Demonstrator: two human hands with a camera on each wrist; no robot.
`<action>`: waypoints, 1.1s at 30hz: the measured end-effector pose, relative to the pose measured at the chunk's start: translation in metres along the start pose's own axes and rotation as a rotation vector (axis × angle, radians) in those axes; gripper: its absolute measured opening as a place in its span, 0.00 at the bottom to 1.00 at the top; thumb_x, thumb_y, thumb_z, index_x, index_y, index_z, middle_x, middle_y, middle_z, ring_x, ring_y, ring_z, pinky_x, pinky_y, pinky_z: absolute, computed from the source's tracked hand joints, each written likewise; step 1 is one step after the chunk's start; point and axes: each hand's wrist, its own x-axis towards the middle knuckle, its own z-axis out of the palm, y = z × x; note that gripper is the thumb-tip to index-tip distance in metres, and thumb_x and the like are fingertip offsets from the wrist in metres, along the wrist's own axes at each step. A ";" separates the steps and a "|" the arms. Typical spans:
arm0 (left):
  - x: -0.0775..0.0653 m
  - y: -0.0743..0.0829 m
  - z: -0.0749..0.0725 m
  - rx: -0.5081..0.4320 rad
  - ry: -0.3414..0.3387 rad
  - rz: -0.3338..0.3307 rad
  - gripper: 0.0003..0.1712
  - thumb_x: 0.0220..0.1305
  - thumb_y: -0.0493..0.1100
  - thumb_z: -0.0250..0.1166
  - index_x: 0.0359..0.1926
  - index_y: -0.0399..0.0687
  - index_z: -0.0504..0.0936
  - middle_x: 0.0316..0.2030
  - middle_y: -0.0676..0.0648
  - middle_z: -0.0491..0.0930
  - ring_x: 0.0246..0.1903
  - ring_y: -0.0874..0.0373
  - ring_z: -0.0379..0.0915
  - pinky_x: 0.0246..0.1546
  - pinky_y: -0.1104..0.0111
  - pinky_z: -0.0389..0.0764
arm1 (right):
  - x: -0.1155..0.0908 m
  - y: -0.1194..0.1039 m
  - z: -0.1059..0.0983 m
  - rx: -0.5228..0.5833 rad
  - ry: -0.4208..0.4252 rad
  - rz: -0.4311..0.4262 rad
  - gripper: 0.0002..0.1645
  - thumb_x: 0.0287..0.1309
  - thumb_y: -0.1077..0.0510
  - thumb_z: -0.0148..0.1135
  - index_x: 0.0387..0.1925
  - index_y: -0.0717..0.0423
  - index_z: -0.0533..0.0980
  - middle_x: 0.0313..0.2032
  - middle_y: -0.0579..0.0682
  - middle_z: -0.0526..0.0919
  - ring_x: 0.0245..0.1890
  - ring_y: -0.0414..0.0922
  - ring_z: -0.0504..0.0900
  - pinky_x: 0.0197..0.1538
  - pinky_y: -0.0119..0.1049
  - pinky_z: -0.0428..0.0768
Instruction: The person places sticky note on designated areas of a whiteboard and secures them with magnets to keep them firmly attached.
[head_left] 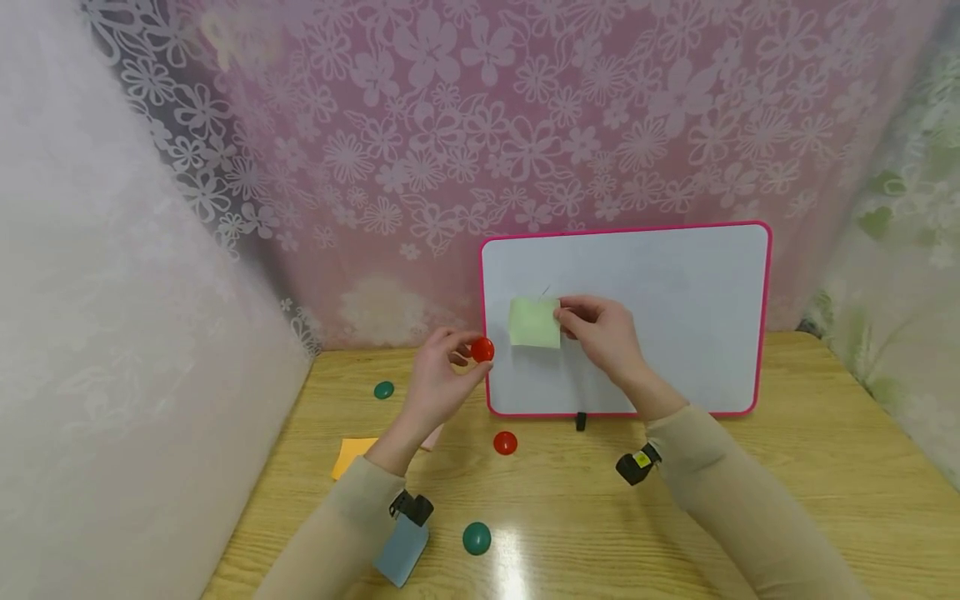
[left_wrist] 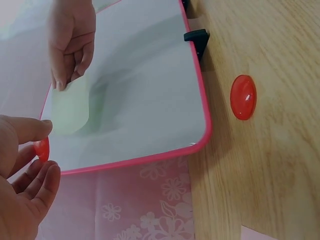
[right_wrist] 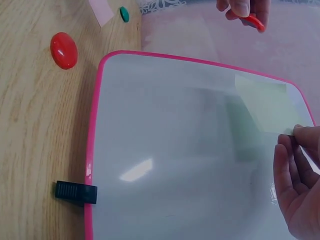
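Between its thumb and fingers my left hand (head_left: 442, 375) pinches a round red magnet (head_left: 483, 350), just off the left edge of a pink-framed whiteboard (head_left: 675, 325). My right hand (head_left: 603, 333) pinches the right edge of a pale green sticky note (head_left: 535, 323) in front of the board's left part. In the right wrist view the note (right_wrist: 265, 102) casts a greenish shadow on the board. The left wrist view shows the red magnet (left_wrist: 43, 149) held close to the board's pink rim.
A second red magnet (head_left: 506, 442) lies on the wooden table before the board. Green magnets (head_left: 477, 538) (head_left: 384, 390), an orange note (head_left: 352, 457) and a blue pad (head_left: 402, 550) lie leftward. A black clip (head_left: 581, 422) sits at the board's lower edge; a floral curtain (head_left: 525, 125) hangs behind.
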 end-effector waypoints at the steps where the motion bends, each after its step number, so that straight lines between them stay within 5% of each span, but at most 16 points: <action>1: 0.002 0.001 0.000 0.008 0.003 0.004 0.20 0.62 0.37 0.81 0.54 0.41 0.89 0.47 0.47 0.82 0.40 0.54 0.80 0.43 0.59 0.88 | 0.001 0.000 0.000 0.001 0.006 -0.006 0.21 0.74 0.54 0.68 0.61 0.61 0.84 0.52 0.59 0.88 0.44 0.51 0.87 0.45 0.30 0.87; 15: 0.030 0.015 0.008 0.043 0.048 0.063 0.20 0.62 0.37 0.80 0.54 0.40 0.89 0.46 0.48 0.81 0.38 0.55 0.79 0.42 0.65 0.87 | 0.017 -0.012 -0.001 0.008 0.047 -0.032 0.22 0.74 0.53 0.69 0.62 0.61 0.84 0.52 0.59 0.88 0.43 0.47 0.87 0.45 0.28 0.86; 21: 0.047 0.026 0.012 0.074 0.070 0.110 0.20 0.61 0.35 0.80 0.54 0.39 0.89 0.47 0.45 0.80 0.39 0.48 0.80 0.41 0.65 0.86 | 0.026 -0.020 0.002 -0.022 0.068 -0.064 0.22 0.74 0.53 0.69 0.61 0.62 0.85 0.51 0.58 0.89 0.42 0.46 0.87 0.45 0.29 0.86; 33: 0.078 0.028 0.014 0.306 0.050 0.295 0.20 0.65 0.34 0.77 0.56 0.33 0.87 0.49 0.40 0.79 0.47 0.49 0.78 0.52 0.65 0.84 | 0.037 -0.027 0.009 -0.073 0.088 -0.086 0.21 0.75 0.52 0.68 0.61 0.59 0.85 0.50 0.56 0.89 0.42 0.49 0.86 0.47 0.35 0.86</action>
